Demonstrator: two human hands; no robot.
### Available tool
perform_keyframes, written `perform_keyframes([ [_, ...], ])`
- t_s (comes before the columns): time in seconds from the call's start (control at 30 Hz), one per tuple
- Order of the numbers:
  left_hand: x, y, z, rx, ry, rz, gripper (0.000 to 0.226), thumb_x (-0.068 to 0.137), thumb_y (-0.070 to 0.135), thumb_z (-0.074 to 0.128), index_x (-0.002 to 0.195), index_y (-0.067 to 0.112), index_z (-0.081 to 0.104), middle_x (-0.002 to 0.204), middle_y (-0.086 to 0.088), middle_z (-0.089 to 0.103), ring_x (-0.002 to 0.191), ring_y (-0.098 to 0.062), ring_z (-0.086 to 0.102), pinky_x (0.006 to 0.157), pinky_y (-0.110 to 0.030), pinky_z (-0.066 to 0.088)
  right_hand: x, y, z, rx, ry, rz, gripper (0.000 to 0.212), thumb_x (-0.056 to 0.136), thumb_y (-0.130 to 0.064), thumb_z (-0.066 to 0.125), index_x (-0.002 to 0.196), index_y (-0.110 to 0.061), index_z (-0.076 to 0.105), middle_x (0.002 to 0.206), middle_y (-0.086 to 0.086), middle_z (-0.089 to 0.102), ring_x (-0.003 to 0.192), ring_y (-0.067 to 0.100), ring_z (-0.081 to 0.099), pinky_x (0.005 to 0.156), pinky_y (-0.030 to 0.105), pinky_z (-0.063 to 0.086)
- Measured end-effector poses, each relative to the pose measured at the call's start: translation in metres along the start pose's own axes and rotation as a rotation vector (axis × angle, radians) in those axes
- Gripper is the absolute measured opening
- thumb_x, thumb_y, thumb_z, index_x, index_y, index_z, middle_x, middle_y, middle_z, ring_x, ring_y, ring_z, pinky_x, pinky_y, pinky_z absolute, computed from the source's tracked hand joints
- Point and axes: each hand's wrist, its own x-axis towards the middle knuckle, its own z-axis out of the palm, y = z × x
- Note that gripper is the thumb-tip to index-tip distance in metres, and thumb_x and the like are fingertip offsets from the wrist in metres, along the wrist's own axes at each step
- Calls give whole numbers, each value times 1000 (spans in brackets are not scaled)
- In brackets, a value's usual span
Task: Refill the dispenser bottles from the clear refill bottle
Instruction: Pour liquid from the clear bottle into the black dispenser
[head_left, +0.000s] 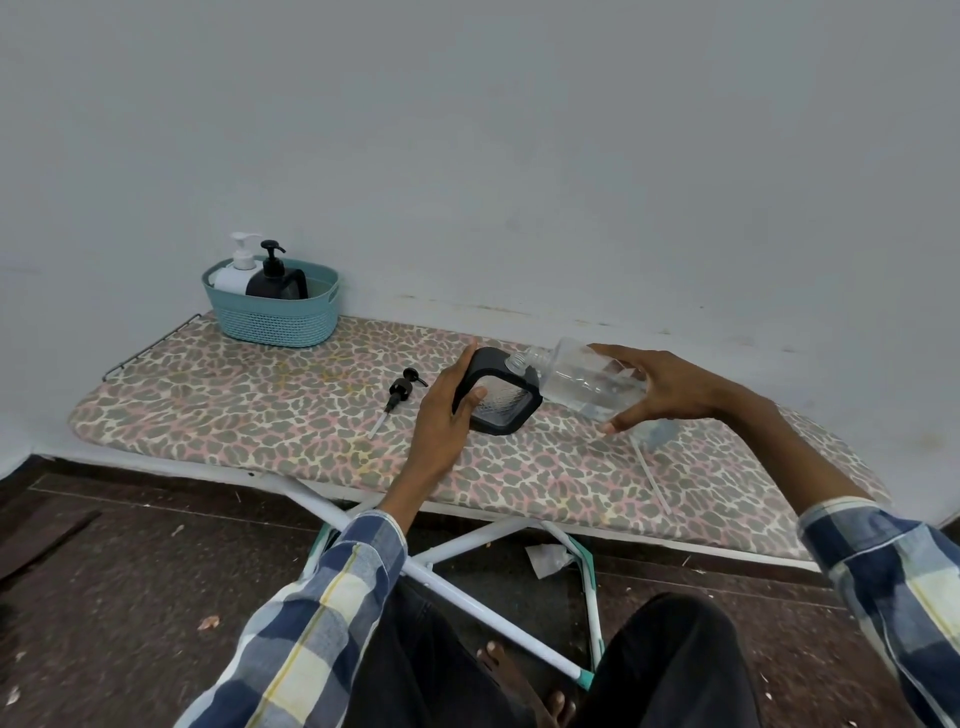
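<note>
A black square dispenser bottle (498, 397) with its pump off stands tilted on the ironing board (260, 400), gripped at its left side by my left hand (444, 410). My right hand (660, 387) holds the clear refill bottle (582, 382) tipped over, its threaded neck at the black bottle's top opening. The black pump head (400, 392) with its tube lies on the board just left of my left hand. A white dispenser bottle (238, 270) and a black one (275, 278) stand in the teal basket (270, 317).
The basket sits at the board's far left end against the grey wall. A thin clear tube (652, 480) lies on the board under my right forearm. The board's white legs and my bare foot are on the dark floor below.
</note>
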Motion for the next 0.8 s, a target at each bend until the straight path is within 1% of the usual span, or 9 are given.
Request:
perform_keyframes([
  [0.07,1,-1,0,-1,-2,-7,58,112,34,54,166,30,33,160,10,49,147,-6,46,120,-33,42,1,-2,-1,-1,-3,-8,111,62,-62,94,153,-63,30,132,-20,55,123,9,52,99,28,38],
  [0.13,1,-2,0,4,4,-10,57,112,36,54,165,32,34,159,12,50,146,-5,47,119,-31,43,1,-4,-2,-12,1,-11,106,56,-71,88,141,-77,25,129,-22,54,120,6,52,96,25,38],
  [0.2,1,-2,0,6,9,-13,57,112,38,54,165,33,35,158,15,50,145,-3,47,118,-30,43,3,-5,-4,-25,-3,-15,105,55,-71,87,138,-80,23,131,-18,54,119,7,52,97,27,38],
  [0.33,1,-3,-1,10,8,-11,57,112,37,53,165,31,35,158,14,50,145,-3,47,117,-26,42,7,-3,-6,-46,-13,-7,109,69,-49,96,153,-63,27,137,-9,55,123,13,51,101,32,39],
  [0.4,1,-2,-1,19,11,-13,57,112,37,53,166,29,35,158,11,51,144,-4,48,115,-23,42,7,-3,-8,-48,-12,-7,110,70,-46,96,155,-60,28,139,-7,56,125,14,51,103,33,40],
  [0.57,0,-1,-2,21,21,-22,57,112,35,54,165,27,37,148,28,50,135,17,45,107,-8,38,8,-4,-11,-67,-21,-10,111,71,-45,96,159,-54,28,141,-5,56,128,17,51,106,36,42],
  [0.63,0,0,-1,21,16,-22,57,112,35,53,165,26,36,151,24,50,136,13,45,109,-11,39,9,-5,-13,-73,-22,-10,111,72,-45,95,159,-54,27,142,-5,57,126,18,52,105,35,42],
  [0.73,1,-1,-1,-4,13,-21,57,112,37,52,165,27,35,158,13,51,144,-2,48,115,-21,42,10,-7,-15,-85,-25,-5,112,72,-46,95,160,-52,27,143,-4,57,124,17,52,105,35,42],
  [0.8,2,-2,-1,-16,4,-24,57,112,39,51,166,29,34,160,12,50,146,-6,47,116,-24,42,10,-8,-15,-88,-23,-2,112,72,-46,95,161,-51,27,143,-3,56,124,17,51,106,36,42],
])
